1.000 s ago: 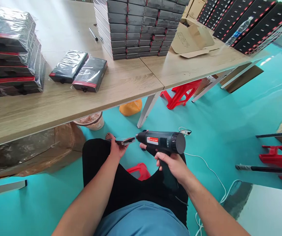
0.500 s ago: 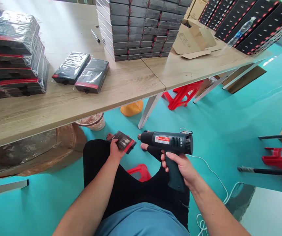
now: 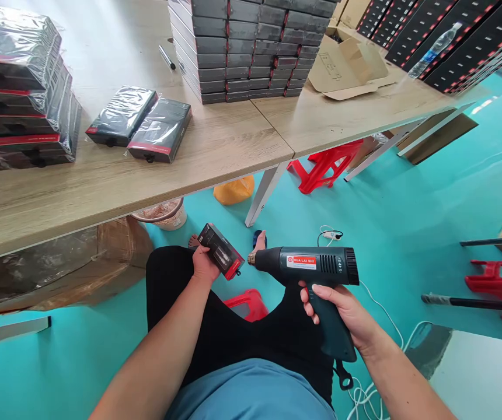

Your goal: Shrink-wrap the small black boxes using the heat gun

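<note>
Above my lap, my left hand (image 3: 205,264) grips a small black box (image 3: 221,251) with a red end, tilted down to the right. My right hand (image 3: 334,303) is wrapped round the handle of a dark green heat gun (image 3: 307,265). The gun's nozzle points left at the box's red end, with a small gap between them. Two black boxes in clear film, one (image 3: 122,115) beside the other (image 3: 160,129), lie on the wooden table (image 3: 233,140). A stack of film-wrapped boxes (image 3: 18,105) stands at the table's left.
A tall stack of dark boxes (image 3: 255,52) and an opened carton (image 3: 347,64) stand farther back on the table. Below are a waste bin (image 3: 170,217), a yellow bag (image 3: 234,190), a red stool (image 3: 327,166) and a large carton (image 3: 119,256). A white cable (image 3: 380,303) runs along the floor at right.
The heat gun in my right hand has moved right and slightly down. My left hand has turned the small box, so more of its printed face shows. The view has shifted slightly.
</note>
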`<state>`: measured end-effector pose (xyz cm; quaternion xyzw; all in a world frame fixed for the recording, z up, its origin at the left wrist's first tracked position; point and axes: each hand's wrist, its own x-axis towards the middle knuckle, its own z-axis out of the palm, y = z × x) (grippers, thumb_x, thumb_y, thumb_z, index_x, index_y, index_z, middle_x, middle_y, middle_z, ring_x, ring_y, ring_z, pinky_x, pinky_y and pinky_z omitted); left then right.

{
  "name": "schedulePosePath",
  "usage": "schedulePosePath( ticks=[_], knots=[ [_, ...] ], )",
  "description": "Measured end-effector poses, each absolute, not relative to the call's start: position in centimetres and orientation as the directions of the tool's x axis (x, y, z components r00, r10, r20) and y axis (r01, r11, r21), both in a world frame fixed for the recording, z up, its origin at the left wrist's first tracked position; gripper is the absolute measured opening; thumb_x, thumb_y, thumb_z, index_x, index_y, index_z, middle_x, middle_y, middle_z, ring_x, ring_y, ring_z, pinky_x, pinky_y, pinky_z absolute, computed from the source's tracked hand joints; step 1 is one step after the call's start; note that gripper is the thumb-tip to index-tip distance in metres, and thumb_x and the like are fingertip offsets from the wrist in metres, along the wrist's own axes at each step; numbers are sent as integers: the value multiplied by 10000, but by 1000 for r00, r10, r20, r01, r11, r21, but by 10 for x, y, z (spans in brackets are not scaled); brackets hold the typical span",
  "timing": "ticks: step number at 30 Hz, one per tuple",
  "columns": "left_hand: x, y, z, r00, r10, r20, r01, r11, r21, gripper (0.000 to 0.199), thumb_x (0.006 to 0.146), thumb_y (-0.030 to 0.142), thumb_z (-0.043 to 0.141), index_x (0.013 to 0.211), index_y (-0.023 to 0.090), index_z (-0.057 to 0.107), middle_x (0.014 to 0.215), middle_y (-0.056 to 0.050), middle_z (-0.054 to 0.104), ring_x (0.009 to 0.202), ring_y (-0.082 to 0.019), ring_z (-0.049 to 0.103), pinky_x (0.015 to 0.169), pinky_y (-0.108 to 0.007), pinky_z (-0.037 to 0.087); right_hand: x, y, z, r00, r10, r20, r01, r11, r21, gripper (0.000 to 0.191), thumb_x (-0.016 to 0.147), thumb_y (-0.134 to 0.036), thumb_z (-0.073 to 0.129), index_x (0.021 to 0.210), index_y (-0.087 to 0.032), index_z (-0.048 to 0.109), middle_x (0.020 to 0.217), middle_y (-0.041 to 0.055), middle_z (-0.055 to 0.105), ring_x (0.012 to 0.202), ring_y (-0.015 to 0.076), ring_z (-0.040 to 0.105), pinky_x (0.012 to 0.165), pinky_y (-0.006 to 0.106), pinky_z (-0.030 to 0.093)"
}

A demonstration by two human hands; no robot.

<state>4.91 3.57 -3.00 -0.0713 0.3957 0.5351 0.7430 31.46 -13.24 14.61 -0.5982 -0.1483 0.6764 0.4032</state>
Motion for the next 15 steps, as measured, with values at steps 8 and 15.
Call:
schedulePosePath(
  ticks=[8,15],
  knots=[
    [49,35,-38,164,737,-655,-784,500,367,310,532,105,535,823,162,626,707,-55,658,620,-229,634,615,-360,548,319,-137,148,12,711,-703,-291,-670,-682,387,782,-441,828,1032,-158,743,847,57,724,660,151,655,532,231,533],
    [49,36,-48,181,755,-631,-765,511,392,289,513,132,564,795,161,619,719,-50,656,625,-223,630,605,-351,533,313,-140,141,73,763,-643,-135,-631,-764,429,782,-487,813,1038,-151,740,866,70,717,696,178,639,585,284,546]
  ],
)
